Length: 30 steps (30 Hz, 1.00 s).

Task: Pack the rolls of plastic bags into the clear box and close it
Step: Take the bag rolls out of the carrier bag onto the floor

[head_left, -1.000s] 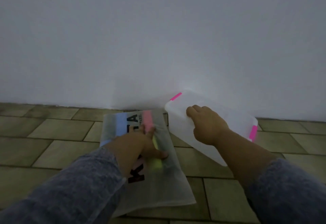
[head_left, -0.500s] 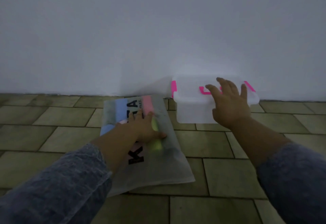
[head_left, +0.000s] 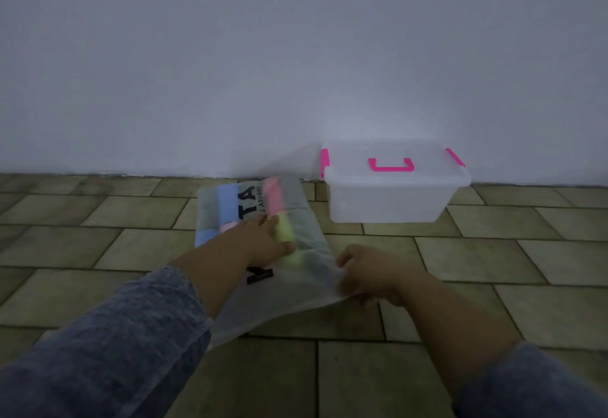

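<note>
The coloured rolls of plastic bags (head_left: 279, 217) are held inside a frosted printed pouch (head_left: 263, 273) lying flat on the tiled floor (head_left: 460, 253), its long axis running from the wall toward the person. The left hand (head_left: 263, 240) is pressed open-palmed on the pouch over the rolls, while the right hand (head_left: 365, 273) is pinched on the pouch's near right edge. The clear box (head_left: 388, 200), lid on with pink latches, is set just beyond to the right, apparently empty, nearer the right hand

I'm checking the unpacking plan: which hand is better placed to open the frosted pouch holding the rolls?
Probably the right hand: it already pinches the frosted pouch's near edge, while the left hand lies flat on the rolls, pinning them. The clear box stands lidded beyond.
</note>
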Each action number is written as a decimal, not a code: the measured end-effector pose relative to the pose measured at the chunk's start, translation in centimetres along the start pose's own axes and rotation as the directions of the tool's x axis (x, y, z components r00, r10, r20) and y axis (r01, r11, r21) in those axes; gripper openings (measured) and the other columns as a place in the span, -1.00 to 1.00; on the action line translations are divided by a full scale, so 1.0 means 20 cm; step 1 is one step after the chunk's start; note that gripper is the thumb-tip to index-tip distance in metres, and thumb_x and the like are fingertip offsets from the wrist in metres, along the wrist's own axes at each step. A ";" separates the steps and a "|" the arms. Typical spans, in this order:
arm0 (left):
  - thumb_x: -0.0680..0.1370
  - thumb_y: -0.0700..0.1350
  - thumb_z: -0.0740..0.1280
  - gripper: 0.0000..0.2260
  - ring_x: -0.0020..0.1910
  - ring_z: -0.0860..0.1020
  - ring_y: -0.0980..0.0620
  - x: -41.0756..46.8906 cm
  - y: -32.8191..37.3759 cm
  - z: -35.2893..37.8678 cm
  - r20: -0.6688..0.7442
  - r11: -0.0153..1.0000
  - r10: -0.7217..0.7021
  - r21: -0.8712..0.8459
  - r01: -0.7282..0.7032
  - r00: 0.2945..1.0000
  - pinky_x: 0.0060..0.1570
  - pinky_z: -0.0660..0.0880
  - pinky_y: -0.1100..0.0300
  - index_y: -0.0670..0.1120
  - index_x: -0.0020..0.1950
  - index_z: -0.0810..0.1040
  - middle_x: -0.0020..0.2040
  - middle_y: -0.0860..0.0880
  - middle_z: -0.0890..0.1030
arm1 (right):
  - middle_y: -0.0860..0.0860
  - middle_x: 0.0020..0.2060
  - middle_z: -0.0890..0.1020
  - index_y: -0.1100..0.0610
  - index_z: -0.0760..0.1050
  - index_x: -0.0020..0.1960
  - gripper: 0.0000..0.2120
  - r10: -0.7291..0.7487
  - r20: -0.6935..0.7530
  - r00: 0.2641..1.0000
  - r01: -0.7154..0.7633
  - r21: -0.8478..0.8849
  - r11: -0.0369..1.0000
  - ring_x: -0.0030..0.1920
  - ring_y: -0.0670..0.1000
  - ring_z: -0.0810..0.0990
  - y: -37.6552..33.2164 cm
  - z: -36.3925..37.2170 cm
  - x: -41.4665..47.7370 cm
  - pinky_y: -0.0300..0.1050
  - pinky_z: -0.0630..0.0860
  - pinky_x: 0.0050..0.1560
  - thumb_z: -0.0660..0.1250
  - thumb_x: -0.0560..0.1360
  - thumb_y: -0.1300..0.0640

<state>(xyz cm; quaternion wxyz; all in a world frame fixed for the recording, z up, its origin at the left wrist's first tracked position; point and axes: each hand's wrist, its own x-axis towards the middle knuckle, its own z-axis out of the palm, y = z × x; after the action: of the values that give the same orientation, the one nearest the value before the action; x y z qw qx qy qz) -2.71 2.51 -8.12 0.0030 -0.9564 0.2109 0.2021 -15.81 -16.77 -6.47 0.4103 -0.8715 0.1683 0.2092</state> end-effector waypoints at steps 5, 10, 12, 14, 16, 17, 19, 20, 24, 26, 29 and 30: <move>0.50 0.39 -0.05 -0.22 0.40 0.29 -0.16 -0.15 0.24 -0.08 0.082 0.939 -0.107 -0.318 0.128 0.991 0.30 0.24 -0.02 -0.06 0.55 -0.14 0.48 -0.18 0.25 | 0.20 -0.04 0.58 0.14 0.34 0.26 -0.59 0.196 -0.479 0.856 0.195 0.649 0.736 -0.14 0.14 0.63 0.11 -0.13 0.05 0.04 0.58 -0.14 0.34 0.45 0.30; 0.47 0.37 0.14 -0.24 0.52 -0.06 -0.09 -0.36 0.33 -0.03 -0.140 0.961 0.184 -0.182 -0.208 0.973 0.40 0.08 -0.24 0.10 0.54 -0.09 0.56 -0.02 -0.10 | 0.15 -0.15 0.66 0.25 0.56 0.10 -0.74 0.144 -0.164 0.976 0.005 0.674 0.738 -0.24 0.16 0.62 0.21 -0.05 -0.14 -0.01 0.55 -0.20 0.31 0.51 0.09; 0.38 0.39 0.24 -0.24 0.52 -0.08 0.02 -0.45 0.33 0.08 -0.209 0.892 0.400 -0.135 -0.432 0.892 0.42 0.05 -0.20 0.20 0.49 0.03 0.55 0.12 -0.09 | 0.17 -0.14 0.70 0.23 0.58 0.07 -0.74 0.099 0.066 0.993 -0.119 0.567 0.815 -0.19 0.19 0.67 0.25 0.03 -0.26 0.00 0.58 -0.18 0.31 0.50 0.07; 0.31 0.42 0.26 -0.29 0.49 -0.08 0.11 -0.52 0.33 0.21 -0.175 0.826 0.543 -0.065 -0.560 0.821 0.43 -0.04 -0.14 0.27 0.40 0.16 0.52 0.17 -0.01 | 0.23 -0.19 0.69 0.27 0.57 0.01 -0.76 0.113 0.218 0.969 -0.213 0.518 0.828 -0.26 0.20 0.66 0.28 0.12 -0.34 -0.05 0.57 -0.31 0.36 0.47 0.11; 0.32 0.39 0.24 -0.39 0.45 -0.06 0.15 -0.56 0.32 0.31 -0.156 0.790 0.609 0.033 -0.612 0.778 0.40 -0.19 -0.12 0.24 0.31 0.24 0.48 0.14 0.08 | 0.25 -0.27 0.66 0.30 0.60 -0.10 -0.82 0.128 0.277 0.952 -0.256 0.496 0.830 -0.37 0.17 0.63 0.29 0.18 -0.39 -0.12 0.52 -0.42 0.41 0.42 0.16; 0.35 0.36 0.22 -0.46 0.43 0.01 0.12 -0.57 0.32 0.34 -0.180 0.772 0.633 0.084 -0.630 0.753 0.40 -0.19 -0.13 0.21 0.27 0.28 0.44 0.10 0.16 | 0.25 -0.31 0.64 0.29 0.62 -0.18 -0.86 0.124 0.272 0.954 -0.251 0.504 0.827 -0.41 0.15 0.60 0.28 0.21 -0.41 -0.14 0.49 -0.45 0.42 0.40 0.19; 0.42 0.28 0.18 -0.63 0.31 0.29 0.08 -0.58 0.32 0.38 -0.305 0.730 0.680 0.187 -0.658 0.667 0.42 0.03 -0.17 0.14 0.13 0.40 0.27 0.08 0.39 | 0.21 -0.40 0.60 0.26 0.62 -0.29 -0.87 0.121 0.204 0.972 -0.213 0.532 0.819 -0.47 0.11 0.55 0.27 0.23 -0.42 -0.16 0.45 -0.47 0.40 0.40 0.22; 0.46 0.23 0.18 -0.72 0.20 0.41 0.11 -0.58 0.33 0.39 -0.376 0.708 0.697 0.222 -0.671 0.611 0.38 0.16 -0.14 0.12 0.05 0.45 0.15 0.09 0.48 | 0.19 -0.42 0.59 0.24 0.60 -0.32 -0.83 0.132 0.157 0.979 -0.197 0.550 0.812 -0.49 0.10 0.53 0.27 0.23 -0.42 -0.17 0.43 -0.48 0.39 0.42 0.21; 0.51 0.06 0.24 -0.89 -0.10 0.49 0.12 -0.56 0.36 0.41 -0.475 0.621 0.742 0.217 -0.754 0.474 0.26 0.31 0.02 0.08 -0.11 0.51 -0.13 0.11 0.55 | 0.12 -0.49 0.53 0.22 0.56 -0.36 -0.72 0.161 0.046 0.986 -0.153 0.642 0.751 -0.51 0.07 0.47 0.25 0.24 -0.42 -0.18 0.37 -0.48 0.32 0.49 0.14; 0.51 0.03 0.23 -0.88 -0.17 0.47 0.11 -0.55 0.38 0.40 -0.449 0.607 0.755 0.203 -0.769 0.478 0.16 0.40 0.07 0.04 -0.14 0.51 -0.18 0.08 0.54 | 0.11 -0.50 0.52 0.22 0.56 -0.35 -0.70 0.174 0.045 0.984 -0.161 0.655 0.739 -0.53 0.05 0.46 0.25 0.26 -0.42 -0.20 0.36 -0.50 0.29 0.50 0.12; 0.50 0.07 0.24 -0.86 -0.20 0.38 0.13 -0.54 0.39 0.38 -0.391 0.599 0.765 0.140 -0.788 0.512 -0.09 0.41 0.16 0.03 -0.12 0.48 -0.16 0.06 0.51 | 0.11 -0.49 0.52 0.23 0.55 -0.32 -0.70 0.191 0.065 0.979 -0.186 0.662 0.726 -0.53 0.04 0.46 0.25 0.28 -0.42 -0.21 0.37 -0.51 0.27 0.51 0.10; 0.49 0.12 0.24 -0.82 -0.18 0.34 0.16 -0.53 0.39 0.37 -0.369 0.606 0.764 0.128 -0.785 0.529 -0.11 0.35 0.20 0.04 -0.08 0.46 -0.13 0.06 0.50 | 0.11 -0.49 0.52 0.22 0.56 -0.32 -0.70 0.197 0.080 0.977 -0.200 0.663 0.721 -0.53 0.04 0.47 0.26 0.27 -0.42 -0.22 0.37 -0.50 0.27 0.51 0.09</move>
<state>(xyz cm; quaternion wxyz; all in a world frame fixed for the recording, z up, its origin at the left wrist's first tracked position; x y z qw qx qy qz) -17.56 0.40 -10.24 -0.1542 -0.7824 0.6033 -0.0054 -26.59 -14.54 -8.73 0.6704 -0.6434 0.3231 0.1796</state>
